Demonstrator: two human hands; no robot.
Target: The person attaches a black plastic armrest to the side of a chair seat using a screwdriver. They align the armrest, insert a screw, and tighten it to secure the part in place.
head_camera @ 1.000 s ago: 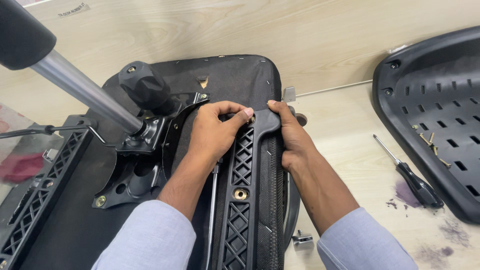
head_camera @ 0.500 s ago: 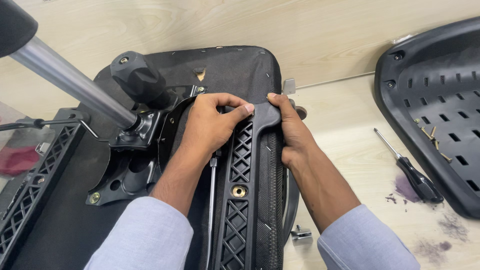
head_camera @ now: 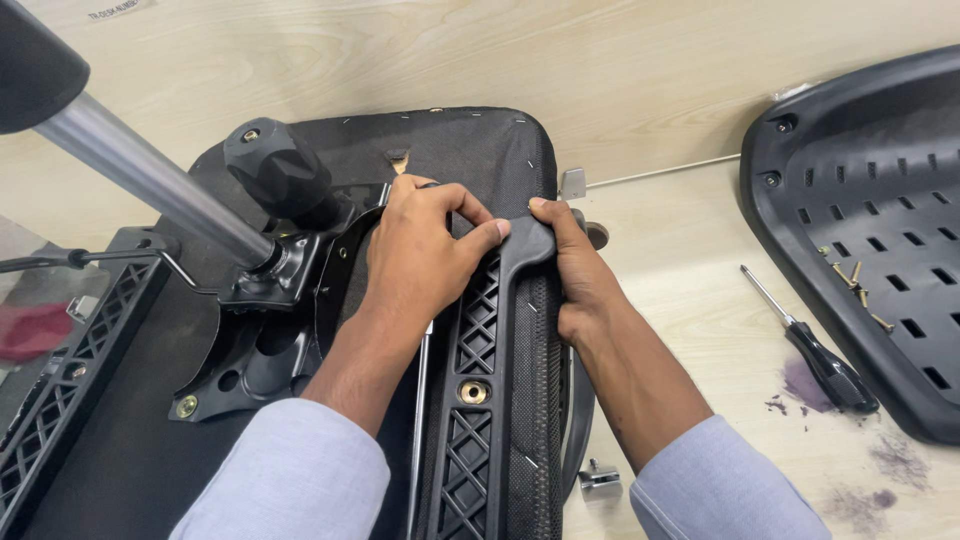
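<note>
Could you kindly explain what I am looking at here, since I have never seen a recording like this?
The view comes from a camera worn on a person's head, looking down at their two bare hands. An upturned office chair seat lies on a pale wooden floor. The left hand and right hand both grip the end of a black plastic armrest bracket lying on the seat's underside. A silver gas-lift column rises from the seat's metal mechanism. To the right lie a screwdriver and a black perforated chair shell holding a few loose screws.
</note>
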